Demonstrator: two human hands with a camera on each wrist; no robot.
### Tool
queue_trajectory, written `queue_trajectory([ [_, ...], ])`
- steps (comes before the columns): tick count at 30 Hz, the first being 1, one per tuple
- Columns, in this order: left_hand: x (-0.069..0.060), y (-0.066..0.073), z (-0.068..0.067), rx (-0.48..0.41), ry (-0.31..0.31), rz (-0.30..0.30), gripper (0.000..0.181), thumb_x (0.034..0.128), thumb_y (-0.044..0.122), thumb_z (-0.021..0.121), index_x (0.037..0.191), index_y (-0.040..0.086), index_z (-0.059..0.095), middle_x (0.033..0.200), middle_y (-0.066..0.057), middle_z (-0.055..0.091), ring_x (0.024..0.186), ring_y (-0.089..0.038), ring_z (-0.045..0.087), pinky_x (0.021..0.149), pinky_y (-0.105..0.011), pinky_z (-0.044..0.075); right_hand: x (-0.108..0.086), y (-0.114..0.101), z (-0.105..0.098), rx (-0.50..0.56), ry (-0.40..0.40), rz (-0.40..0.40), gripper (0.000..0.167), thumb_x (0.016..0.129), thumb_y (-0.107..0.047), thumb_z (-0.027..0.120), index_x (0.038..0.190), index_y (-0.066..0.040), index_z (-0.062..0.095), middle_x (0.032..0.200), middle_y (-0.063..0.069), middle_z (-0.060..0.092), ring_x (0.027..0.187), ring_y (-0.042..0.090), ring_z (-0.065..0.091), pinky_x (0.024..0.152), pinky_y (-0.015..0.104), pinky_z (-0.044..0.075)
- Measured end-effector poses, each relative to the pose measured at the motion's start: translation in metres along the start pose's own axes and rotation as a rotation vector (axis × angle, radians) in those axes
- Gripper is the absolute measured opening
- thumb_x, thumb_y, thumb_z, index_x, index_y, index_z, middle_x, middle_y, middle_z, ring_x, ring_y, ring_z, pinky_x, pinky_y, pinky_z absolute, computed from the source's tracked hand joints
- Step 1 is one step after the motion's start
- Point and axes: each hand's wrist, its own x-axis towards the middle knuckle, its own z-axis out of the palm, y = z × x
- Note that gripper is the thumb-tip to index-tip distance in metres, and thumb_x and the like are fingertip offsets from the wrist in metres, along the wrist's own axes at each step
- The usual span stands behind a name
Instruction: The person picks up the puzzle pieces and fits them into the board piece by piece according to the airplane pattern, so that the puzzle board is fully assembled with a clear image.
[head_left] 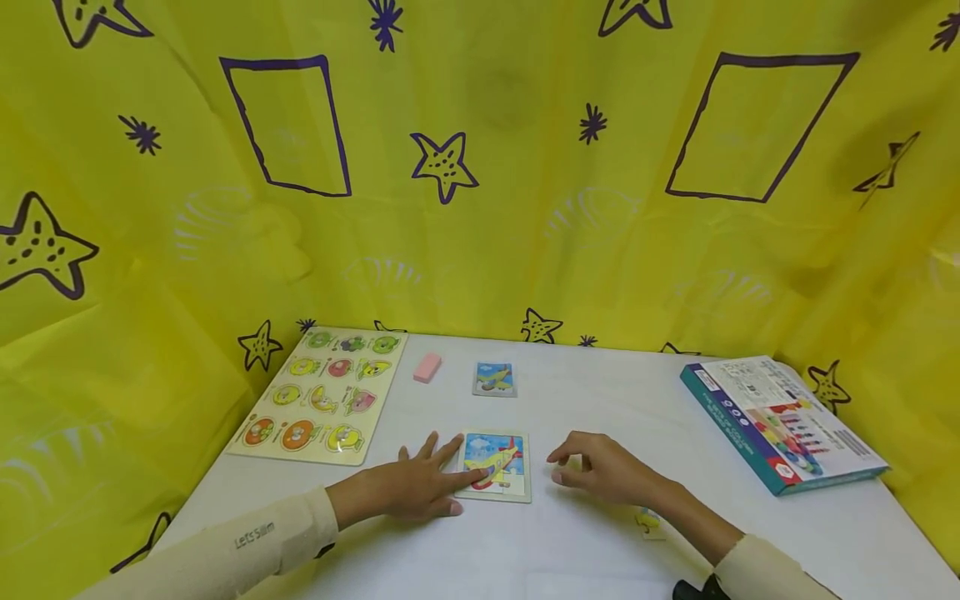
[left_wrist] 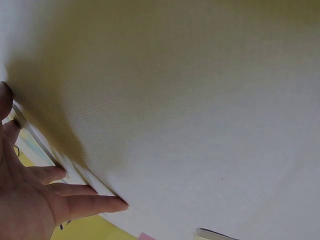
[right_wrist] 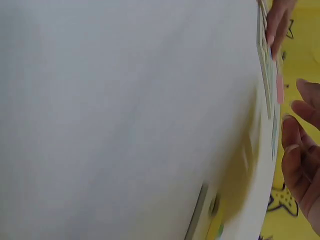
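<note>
A small jigsaw puzzle [head_left: 491, 467] with a yellow and red airplane on blue lies in its frame on the table. My left hand [head_left: 420, 483] is spread over its left side, index finger on the picture, other fingers on the tabletop. A pale patch shows at the picture's lower right. To the right of the frame hovers my right hand [head_left: 603, 468], fingers loosely bent, with nothing visible between them; the right wrist view shows the same hand [right_wrist: 302, 155] apart from the table. Partly hidden under the right forearm lies a loose puzzle piece [head_left: 648, 522].
Behind the puzzle lies a small airplane picture card [head_left: 494, 379], with a pink block [head_left: 427, 367] to its left. A fruit board [head_left: 318, 396] covers the table's left side. On the right is a teal-edged box [head_left: 783, 425]. A yellow patterned curtain [head_left: 510, 250] encloses the white table [head_left: 600, 392].
</note>
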Motion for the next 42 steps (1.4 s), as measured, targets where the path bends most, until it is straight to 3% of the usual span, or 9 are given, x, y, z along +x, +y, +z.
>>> queue_trajectory([
  [6,0.001,-0.003,0.001,0.0,0.01,0.012,0.056,0.1027,0.053,0.045,0.155,0.05,0.027,0.168,-0.016,0.014,0.147,-0.055,0.021,0.1,-0.076,0.035,-0.036,0.022,-0.022,0.035,-0.009,0.003,0.027,0.093,-0.038,0.072,0.109,-0.017,0.074,0.105,-0.004,0.068,0.067,0.002,0.05,0.061,0.021,0.046],
  [11,0.002,-0.004,0.002,-0.002,0.004,0.015,0.056,0.1026,0.054,0.045,0.155,0.051,0.026,0.168,-0.016,0.014,0.147,-0.056,0.021,0.1,-0.076,0.035,-0.068,0.038,-0.032,0.03,-0.008,0.049,0.029,0.09,-0.036,0.075,0.109,-0.015,0.072,0.104,-0.002,0.067,0.066,0.001,0.049,0.059,0.02,0.044],
  [18,0.001,-0.004,0.001,-0.01,0.002,0.01,0.056,0.1025,0.053,0.046,0.155,0.049,0.028,0.168,-0.016,0.014,0.147,-0.056,0.02,0.1,-0.076,0.035,-0.098,0.044,-0.029,-0.14,0.041,0.163,0.036,0.078,-0.053,0.08,0.098,-0.026,0.067,0.097,-0.012,0.06,0.082,0.002,0.052,0.068,0.024,0.045],
  [22,0.001,-0.004,0.001,-0.025,0.001,0.01,0.056,0.1025,0.052,0.047,0.155,0.048,0.029,0.168,-0.016,0.014,0.147,-0.056,0.02,0.101,-0.077,0.034,-0.104,0.043,-0.026,-0.161,0.047,0.208,0.038,0.076,-0.054,0.081,0.099,-0.028,0.067,0.097,-0.013,0.059,0.087,0.004,0.052,0.072,0.024,0.046],
  [32,0.002,-0.003,0.001,-0.032,0.009,0.014,0.055,0.1025,0.052,0.047,0.155,0.046,0.031,0.168,-0.018,0.015,0.146,-0.058,0.02,0.1,-0.078,0.033,-0.104,0.045,-0.024,-0.052,0.029,0.187,0.029,0.079,-0.042,0.082,0.096,-0.024,0.068,0.096,-0.008,0.06,0.083,0.001,0.05,0.07,0.021,0.044],
  [37,0.002,-0.003,0.002,-0.031,0.008,0.012,0.055,0.1026,0.052,0.046,0.155,0.047,0.03,0.168,-0.017,0.014,0.146,-0.057,0.019,0.101,-0.078,0.033,-0.104,0.045,-0.023,-0.041,0.019,0.163,0.024,0.081,-0.041,0.081,0.09,-0.025,0.065,0.092,-0.009,0.057,0.083,0.002,0.049,0.07,0.022,0.042],
  [42,0.002,-0.004,0.003,-0.033,0.012,0.017,0.055,0.1027,0.052,0.046,0.155,0.047,0.03,0.168,-0.017,0.015,0.146,-0.057,0.019,0.1,-0.078,0.033,-0.105,0.044,-0.023,-0.055,-0.008,0.192,0.027,0.082,-0.041,0.08,0.095,-0.023,0.065,0.093,-0.008,0.058,0.083,0.003,0.049,0.071,0.021,0.044],
])
